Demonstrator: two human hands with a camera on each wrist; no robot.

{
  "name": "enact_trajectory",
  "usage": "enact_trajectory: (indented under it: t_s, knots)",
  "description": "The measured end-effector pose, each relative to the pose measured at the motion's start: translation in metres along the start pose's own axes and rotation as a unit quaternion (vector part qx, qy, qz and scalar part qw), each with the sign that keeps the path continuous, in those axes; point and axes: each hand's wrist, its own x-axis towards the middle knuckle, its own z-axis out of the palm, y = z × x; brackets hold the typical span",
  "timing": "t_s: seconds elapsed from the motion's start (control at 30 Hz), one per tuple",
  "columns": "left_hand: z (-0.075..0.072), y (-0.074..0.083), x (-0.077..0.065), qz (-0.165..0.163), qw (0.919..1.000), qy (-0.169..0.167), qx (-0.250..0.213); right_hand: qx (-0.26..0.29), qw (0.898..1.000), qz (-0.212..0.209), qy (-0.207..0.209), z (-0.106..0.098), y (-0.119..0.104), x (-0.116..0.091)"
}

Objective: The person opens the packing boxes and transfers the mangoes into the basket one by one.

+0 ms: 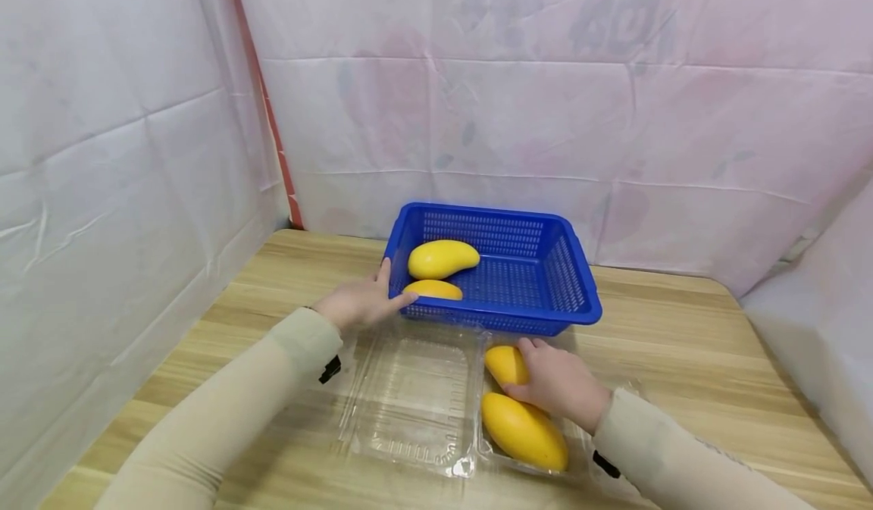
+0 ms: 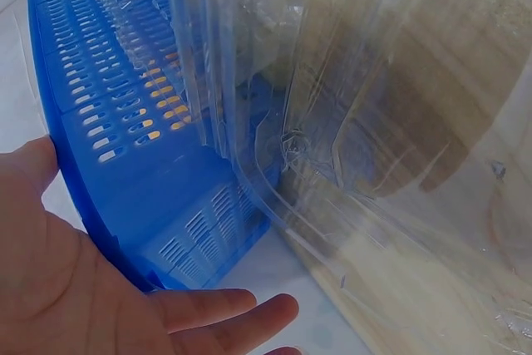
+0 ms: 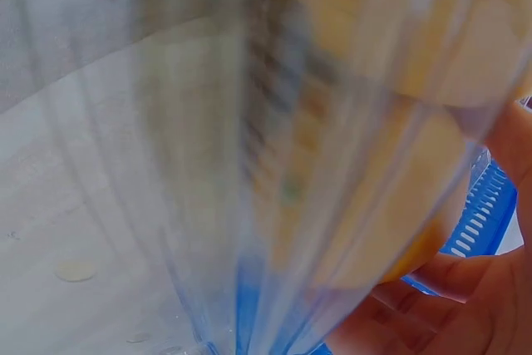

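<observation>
Head view gave me the whole layout: a blue basket near the back cloth, with a curved mango and a half-hidden mango lying at its left side, and before it an unfolded clear container, whose right half held a rear mango and a front mango. My right hand gripped the rear mango, thumb and fingers curled about it, spread only as wide as the fruit; a hold from the right side, I judged, spared the front mango just beside it. My left hand rested at the basket's near left corner, thumb at the rim and the other fingers fairly straight — clasping nothing, perhaps only steadying the basket. Left wrist view showed what was hidden from above: those fingers reached past the outside of the corner, and yellow peeped through the slots. Right wrist view, partly blurred, looked through clear plastic — there my curled fingers met the fruit's side, which my knuckles screened from the head camera.
</observation>
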Motion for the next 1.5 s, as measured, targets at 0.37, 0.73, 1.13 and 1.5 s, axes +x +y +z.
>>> enact_trajectory:
  t_s: [0.37,0.73,1.13,1.5]
  knots:
    - [0.001,0.000,0.002,-0.002,0.9999,0.006,0.009,0.004,1.000,-0.001,0.011,0.002,0.002,0.000]
    - [0.000,0.000,0.001,0.007,0.9998,0.010,0.014,-0.004,1.000,-0.005,0.024,0.001,0.003,0.001]
    - [0.001,0.001,-0.001,0.005,0.9997,0.008,0.023,0.009,0.999,-0.020,0.033,-0.006,0.004,-0.003]
    - [0.002,0.002,-0.003,-0.006,1.0000,0.007,0.002,0.028,0.999,-0.028,0.032,-0.016,0.003,-0.009]
